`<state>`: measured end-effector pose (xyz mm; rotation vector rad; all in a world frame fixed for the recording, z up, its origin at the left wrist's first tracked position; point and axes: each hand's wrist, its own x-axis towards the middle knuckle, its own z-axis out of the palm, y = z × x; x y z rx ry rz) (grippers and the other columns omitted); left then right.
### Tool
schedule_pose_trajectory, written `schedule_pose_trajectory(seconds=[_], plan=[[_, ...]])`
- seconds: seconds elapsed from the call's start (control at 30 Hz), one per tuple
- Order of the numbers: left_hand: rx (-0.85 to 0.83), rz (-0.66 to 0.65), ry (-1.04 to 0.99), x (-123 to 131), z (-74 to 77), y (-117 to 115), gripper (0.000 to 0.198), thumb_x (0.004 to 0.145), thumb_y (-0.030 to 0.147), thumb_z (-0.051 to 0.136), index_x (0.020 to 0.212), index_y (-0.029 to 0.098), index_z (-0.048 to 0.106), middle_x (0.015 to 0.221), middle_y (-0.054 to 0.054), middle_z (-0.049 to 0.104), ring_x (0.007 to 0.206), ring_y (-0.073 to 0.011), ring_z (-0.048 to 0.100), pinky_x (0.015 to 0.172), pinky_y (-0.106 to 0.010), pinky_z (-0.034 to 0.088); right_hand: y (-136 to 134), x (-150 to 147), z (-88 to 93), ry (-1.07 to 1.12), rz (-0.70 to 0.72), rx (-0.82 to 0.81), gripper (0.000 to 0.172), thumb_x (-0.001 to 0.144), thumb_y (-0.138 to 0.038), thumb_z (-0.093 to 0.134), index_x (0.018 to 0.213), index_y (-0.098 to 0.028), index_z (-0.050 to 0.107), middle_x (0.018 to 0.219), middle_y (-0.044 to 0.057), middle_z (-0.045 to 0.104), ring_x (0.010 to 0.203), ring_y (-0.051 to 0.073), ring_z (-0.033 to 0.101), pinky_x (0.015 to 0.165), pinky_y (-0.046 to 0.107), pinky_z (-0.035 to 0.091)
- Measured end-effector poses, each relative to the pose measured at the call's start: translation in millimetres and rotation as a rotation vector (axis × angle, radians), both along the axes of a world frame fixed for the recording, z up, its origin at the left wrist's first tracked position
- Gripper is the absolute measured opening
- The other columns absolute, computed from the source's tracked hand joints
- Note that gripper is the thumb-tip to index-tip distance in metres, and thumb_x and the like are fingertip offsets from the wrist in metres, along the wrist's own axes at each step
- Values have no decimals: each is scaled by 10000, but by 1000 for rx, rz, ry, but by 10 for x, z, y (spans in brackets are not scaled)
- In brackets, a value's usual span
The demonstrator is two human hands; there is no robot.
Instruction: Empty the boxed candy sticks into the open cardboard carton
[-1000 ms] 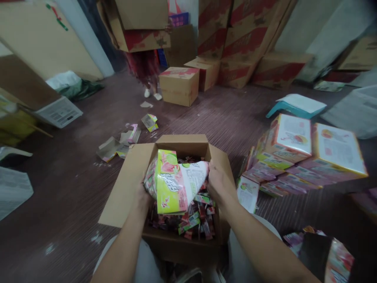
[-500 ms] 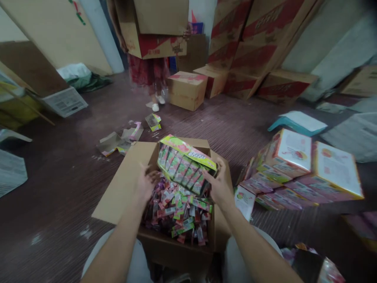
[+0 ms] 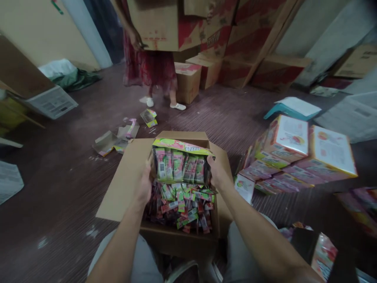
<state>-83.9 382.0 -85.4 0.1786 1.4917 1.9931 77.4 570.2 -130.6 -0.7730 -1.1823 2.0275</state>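
Nearest, below the fingers, an open carton (image 3: pixel 179 239) holds a heap of loose sachets (image 3: pixel 184 206). Over it, the left hand (image 3: pixel 144 184) and right hand (image 3: pixel 218 175) grip the display box (image 3: pixel 180 167) by opposite ends, the right fingers pinching its edge and the left ones pressed to its end, partly hidden. More sachets stand in its open side. To the right of the fingers are stacked boxes (image 3: pixel 291 141); beyond them to the left, torn packaging (image 3: pixel 118 142) on the floor. Farthest, a person (image 3: pixel 156 70) carries cartons (image 3: pixel 160 29).
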Motion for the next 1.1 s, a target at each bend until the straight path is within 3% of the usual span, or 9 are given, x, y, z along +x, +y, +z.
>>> schedule_pose_trajectory(seconds=[0.07, 0.13, 0.3, 0.43, 0.57, 0.7, 0.9, 1.0, 1.1], plan=[[-62, 69, -80, -128, 41, -63, 536, 896, 692, 502, 1113, 254, 722, 890, -16, 727, 746, -160, 643, 643, -261, 506, -71, -7, 56, -11, 2, 119, 829, 686, -586, 805, 1368, -260, 464, 1339, 80, 638, 1265, 281, 592, 1078, 460, 499], [-114, 139, -143, -235, 60, -112, 580, 899, 728, 444, 988, 228, 725, 700, 7, 645, 569, -134, 549, 534, -244, 445, -172, -13, 126, -40, 33, 269, 858, 645, -446, 859, 1384, -256, 466, 1370, 73, 621, 1287, 270, 571, 1113, 418, 468], [-148, 87, -162, -273, 34, -147, 611, 844, 773, 486, 962, 222, 720, 605, 18, 590, 525, -142, 534, 511, -255, 413, -237, -14, 338, -46, 57, 245, 731, 740, -425, 774, 1386, -249, 481, 1262, 64, 690, 1242, 258, 609, 1080, 418, 498], [-46, 73, -172, -189, 75, -140, 617, 927, 692, 410, 1132, 195, 713, 760, -45, 711, 706, -220, 651, 600, -319, 488, -35, -55, 506, -11, 107, 334, 735, 710, -483, 810, 1357, -255, 547, 1246, 69, 705, 1213, 268, 633, 1043, 406, 525], [71, 35, -133, -195, 185, -200, 607, 908, 665, 510, 1251, 196, 685, 753, -20, 694, 657, -173, 619, 560, -272, 455, 65, -38, 495, 12, 111, 223, 749, 691, -639, 790, 1314, -278, 582, 1241, 62, 714, 1216, 276, 635, 1012, 436, 547], [144, 121, -4, -222, 240, -253, 542, 872, 630, 593, 1238, 245, 701, 958, -26, 755, 712, -153, 618, 591, -254, 457, -141, 62, 347, 32, 87, 146, 825, 634, -546, 877, 1349, -341, 520, 1339, 34, 665, 1248, 254, 617, 1032, 434, 540], [208, 198, 59, -197, 190, -241, 490, 882, 578, 595, 1270, 291, 684, 1277, -24, 723, 1085, -203, 659, 793, -274, 499, -377, 166, 165, -36, 60, 184, 917, 633, -436, 884, 1427, -327, 437, 1477, 63, 555, 1331, 252, 553, 1117, 435, 473], [132, 187, 17, -178, 178, -185, 506, 911, 588, 545, 1272, 263, 685, 1331, -36, 697, 1196, -227, 626, 888, -304, 495, -366, 192, 165, -119, 28, 174, 977, 607, -458, 884, 1442, -300, 402, 1519, 87, 499, 1317, 265, 559, 1130, 459, 455], [76, 183, -65, -139, 205, -108, 484, 947, 541, 491, 1252, 226, 695, 1296, -61, 711, 1187, -246, 627, 887, -328, 507, -360, 220, 281, -106, 7, 195, 934, 617, -453, 880, 1415, -299, 421, 1473, 83, 539, 1298, 265, 569, 1114, 463, 469]])
